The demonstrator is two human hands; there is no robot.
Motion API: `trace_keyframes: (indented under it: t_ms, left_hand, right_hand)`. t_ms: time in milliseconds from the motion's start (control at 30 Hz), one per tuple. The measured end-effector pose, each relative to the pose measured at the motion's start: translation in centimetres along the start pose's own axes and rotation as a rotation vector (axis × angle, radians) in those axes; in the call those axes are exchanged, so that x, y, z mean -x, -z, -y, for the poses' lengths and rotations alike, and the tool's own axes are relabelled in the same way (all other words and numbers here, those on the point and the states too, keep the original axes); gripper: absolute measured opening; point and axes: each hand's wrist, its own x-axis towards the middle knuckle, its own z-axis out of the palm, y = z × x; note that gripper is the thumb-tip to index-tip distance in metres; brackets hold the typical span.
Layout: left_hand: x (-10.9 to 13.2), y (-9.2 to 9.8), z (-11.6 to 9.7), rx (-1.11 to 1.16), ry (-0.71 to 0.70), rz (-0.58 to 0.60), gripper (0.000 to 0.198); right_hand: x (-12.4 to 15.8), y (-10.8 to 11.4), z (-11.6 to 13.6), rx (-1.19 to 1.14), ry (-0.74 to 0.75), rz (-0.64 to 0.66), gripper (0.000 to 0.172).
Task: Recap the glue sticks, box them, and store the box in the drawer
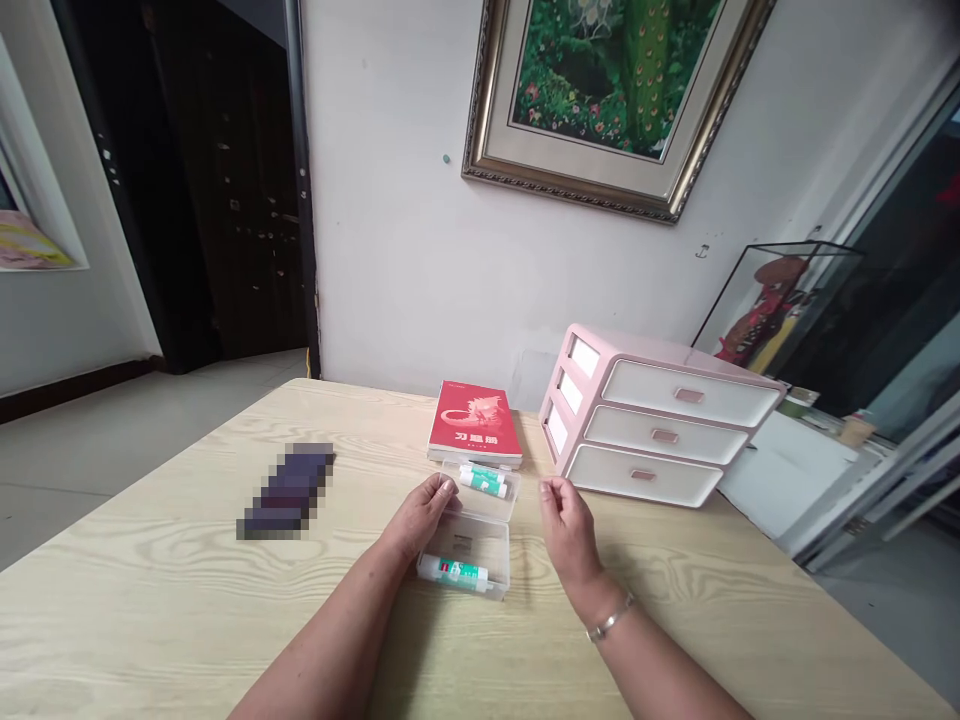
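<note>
A clear plastic box [480,545] lies open on the wooden table [150,600], its lid tipped back toward a red book [475,423]. One white-and-green tube [453,571] rests in the box's near part, and another tube [484,480] lies by the lid. My left hand [421,515] rests against the box's left edge, fingers curled and touching the lid's corner. My right hand [566,525] hovers just right of the box, fingers loosely bent and apart, holding nothing. A bracelet [609,621] is on my right wrist.
A pink three-drawer organizer [652,425] stands at the back right, all drawers closed. A dark blurred-out object [287,490] lies on the table's left. Behind are a white wall, a framed picture [611,95] and a dark doorway [202,180].
</note>
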Motion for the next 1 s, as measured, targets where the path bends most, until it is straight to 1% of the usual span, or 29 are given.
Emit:
trace_keyframes:
  t_ms: [33, 67, 100, 133, 200, 233, 300, 367, 433, 500, 533, 600, 633, 700, 767, 800, 867, 900, 933, 1000]
  left_hand:
    - [0.1, -0.1, 0.0, -0.003, -0.002, -0.004, 0.038]
    - [0.1, -0.2, 0.0, -0.005, -0.004, -0.009, 0.038]
    - [0.2, -0.3, 0.0, -0.006, -0.005, -0.013, 0.039]
    - [0.2, -0.4, -0.1, -0.007, -0.006, -0.018, 0.039]
    - [0.3, -0.6, -0.1, -0.007, -0.01, -0.03, 0.04]
    - [0.4, -0.7, -0.1, -0.008, -0.013, -0.037, 0.04]
    - [0.4, -0.9, -0.1, -0.009, -0.021, -0.044, 0.041]
    - [0.5, -1.0, -0.2, -0.016, -0.035, -0.04, 0.042]
    - [0.6, -1.0, -0.4, -0.029, -0.048, -0.028, 0.042]
    - [0.6, -1.0, -0.5, -0.045, -0.052, -0.017, 0.043]
    - [0.6, -1.0, -0.6, -0.052, -0.051, -0.013, 0.044]
    - [0.7, -0.8, -0.7, -0.065, -0.049, -0.01, 0.043]
    - [0.7, -0.7, -0.8, -0.07, -0.048, -0.013, 0.043]
    - [0.7, -0.5, -0.9, -0.074, -0.051, -0.019, 0.043]
    - [0.7, -0.3, -1.2, -0.073, -0.052, -0.019, 0.044]
    - [0.7, -0.2, -1.3, -0.071, -0.051, -0.015, 0.044]
    - [0.7, 0.0, -1.5, -0.066, -0.042, -0.003, 0.045]
    - [0.6, 0.1, -1.6, -0.065, -0.035, 0.003, 0.046]
    - [0.6, 0.2, -1.7, -0.064, -0.03, 0.009, 0.046]
    - [0.6, 0.3, -1.6, -0.062, -0.022, 0.022, 0.047]
  right_hand:
    - [1.1, 0.6, 1.2, -0.054, 0.062, 0.055, 0.031]
    - [2.1, 0.9, 2.5, -0.078, 0.139, 0.155, 0.029]
    - [3.1, 1.0, 3.8, -0.069, 0.23, 0.282, 0.027]
    - [3.9, 0.9, 5.0, -0.017, 0.309, 0.387, 0.025]
    - [5.1, 0.2, 6.7, 0.147, 0.367, 0.538, 0.026]
    - [5.6, -0.3, 7.1, 0.234, 0.381, 0.593, 0.026]
    - [6.0, -1.3, 7.4, 0.374, 0.401, 0.656, 0.023]
    - [6.0, -2.1, 7.4, 0.445, 0.413, 0.69, 0.018]
    - [5.7, -2.4, 7.4, 0.448, 0.378, 0.721, 0.02]
    - [5.4, -2.4, 7.7, 0.413, 0.302, 0.748, 0.025]
    - [5.3, -2.2, 7.9, 0.378, 0.27, 0.744, 0.027]
    - [5.4, -1.8, 8.1, 0.278, 0.24, 0.69, 0.026]
    - [5.5, -1.5, 8.0, 0.215, 0.245, 0.644, 0.025]
    - [5.6, -0.8, 7.2, 0.077, 0.269, 0.51, 0.026]
    - [5.2, 0.0, 5.4, -0.03, 0.243, 0.347, 0.032]
    - [4.8, 0.3, 4.3, -0.062, 0.195, 0.258, 0.036]
    - [3.5, 0.9, 1.6, -0.06, 0.051, 0.117, 0.042]
    - [2.8, 1.1, 0.2, -0.032, -0.01, 0.078, 0.043]
    - [2.1, 1.2, -1.0, 0.016, -0.047, 0.086, 0.043]
    - [1.0, 1.0, -2.8, 0.135, -0.035, 0.164, 0.041]
